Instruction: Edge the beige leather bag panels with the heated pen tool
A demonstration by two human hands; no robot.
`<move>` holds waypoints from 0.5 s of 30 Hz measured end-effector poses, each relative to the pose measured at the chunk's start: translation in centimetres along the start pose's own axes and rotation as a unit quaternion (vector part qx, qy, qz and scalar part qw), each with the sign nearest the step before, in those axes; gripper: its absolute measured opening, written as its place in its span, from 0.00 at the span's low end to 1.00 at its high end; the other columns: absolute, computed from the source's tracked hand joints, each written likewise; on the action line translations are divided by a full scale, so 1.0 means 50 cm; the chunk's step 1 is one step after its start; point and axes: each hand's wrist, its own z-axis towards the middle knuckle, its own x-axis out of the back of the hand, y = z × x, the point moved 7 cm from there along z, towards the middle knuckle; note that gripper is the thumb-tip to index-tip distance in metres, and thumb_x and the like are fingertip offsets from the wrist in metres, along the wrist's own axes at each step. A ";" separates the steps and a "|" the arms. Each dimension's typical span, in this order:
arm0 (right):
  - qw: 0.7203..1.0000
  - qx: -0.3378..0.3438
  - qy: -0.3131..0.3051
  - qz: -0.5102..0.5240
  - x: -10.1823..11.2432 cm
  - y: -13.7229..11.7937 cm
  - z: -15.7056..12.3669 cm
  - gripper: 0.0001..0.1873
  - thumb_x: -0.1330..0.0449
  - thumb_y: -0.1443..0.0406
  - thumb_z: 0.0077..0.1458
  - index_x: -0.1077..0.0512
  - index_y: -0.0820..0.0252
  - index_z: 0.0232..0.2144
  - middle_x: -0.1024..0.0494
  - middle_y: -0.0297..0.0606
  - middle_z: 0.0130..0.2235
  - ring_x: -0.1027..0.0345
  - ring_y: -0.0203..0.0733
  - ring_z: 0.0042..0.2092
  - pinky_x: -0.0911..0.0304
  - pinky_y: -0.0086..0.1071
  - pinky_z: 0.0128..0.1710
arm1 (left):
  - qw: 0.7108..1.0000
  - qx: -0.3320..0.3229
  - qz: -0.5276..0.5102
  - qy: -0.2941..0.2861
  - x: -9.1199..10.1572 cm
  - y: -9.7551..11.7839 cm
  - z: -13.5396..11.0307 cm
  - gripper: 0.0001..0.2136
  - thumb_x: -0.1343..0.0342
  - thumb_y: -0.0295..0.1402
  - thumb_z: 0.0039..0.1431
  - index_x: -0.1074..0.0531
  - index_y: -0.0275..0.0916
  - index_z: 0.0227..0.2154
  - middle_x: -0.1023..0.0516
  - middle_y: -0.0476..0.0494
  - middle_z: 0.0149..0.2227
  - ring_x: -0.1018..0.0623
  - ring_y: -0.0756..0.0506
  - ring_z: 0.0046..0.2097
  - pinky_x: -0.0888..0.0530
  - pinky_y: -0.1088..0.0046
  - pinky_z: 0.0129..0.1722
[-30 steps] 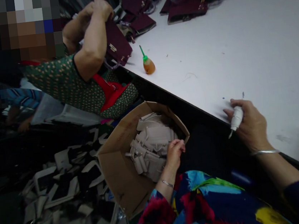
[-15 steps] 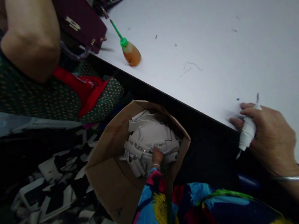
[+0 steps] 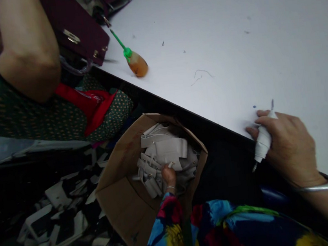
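My left hand point(image 3: 168, 175) reaches down into a cardboard box point(image 3: 121, 195) on the floor. Its fingers are closed on one of the several beige leather pieces point(image 3: 167, 150) piled inside. My right hand point(image 3: 287, 144) rests at the near edge of the white table point(image 3: 232, 44). It grips a tool with a white wrapped handle point(image 3: 261, 142), whose thin tip pokes out above and below my fist.
A small amber glue bottle point(image 3: 136, 63) with a green nozzle lies near the table edge. To the left a co-worker's arm point(image 3: 25, 52) holds a maroon handbag point(image 3: 76, 30). Loose pale pieces point(image 3: 58, 214) cover the dark floor at left.
My left hand has pushed deeper into the box and closed on a beige piece. My view dropped and moved closer. My right hand stays at the table edge with the tool.
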 end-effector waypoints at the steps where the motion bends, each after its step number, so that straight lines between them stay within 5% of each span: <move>1: 1.000 0.003 0.003 0.003 0.000 -0.001 -0.001 0.18 0.47 0.52 0.75 0.28 0.61 0.47 0.24 0.50 0.56 0.31 0.62 0.55 0.36 0.48 0.56 | 0.999 -0.006 -0.013 0.029 0.016 0.000 -0.014 0.12 0.39 0.38 0.69 0.25 0.34 0.47 0.23 0.40 0.49 0.22 0.40 0.51 0.22 0.57 0.52; 6: 1.000 0.016 0.007 0.020 0.004 -0.006 -0.002 0.17 0.50 0.56 0.76 0.28 0.63 0.49 0.25 0.52 0.56 0.33 0.63 0.56 0.36 0.50 0.56 | 0.977 -0.086 -0.095 0.170 0.143 0.025 -0.118 0.08 0.47 0.27 0.67 0.23 0.34 0.42 0.23 0.37 0.45 0.23 0.41 0.51 0.26 0.61 0.56; 13: 0.994 0.031 0.050 0.087 0.007 0.000 -0.009 0.16 0.48 0.57 0.75 0.27 0.62 0.49 0.24 0.53 0.50 0.30 0.61 0.53 0.33 0.51 0.53 | 0.897 -0.172 -0.215 0.347 0.478 0.068 -0.265 0.11 0.45 0.32 0.62 0.25 0.40 0.46 0.23 0.40 0.49 0.26 0.38 0.57 0.32 0.61 0.62; 15: 0.983 0.031 0.099 0.148 0.025 0.001 -0.017 0.14 0.47 0.57 0.75 0.27 0.60 0.48 0.22 0.51 0.50 0.29 0.59 0.53 0.32 0.50 0.53 | 0.892 -0.177 -0.245 0.335 0.555 0.087 -0.308 0.11 0.47 0.33 0.65 0.26 0.42 0.48 0.23 0.44 0.50 0.27 0.38 0.58 0.30 0.61 0.60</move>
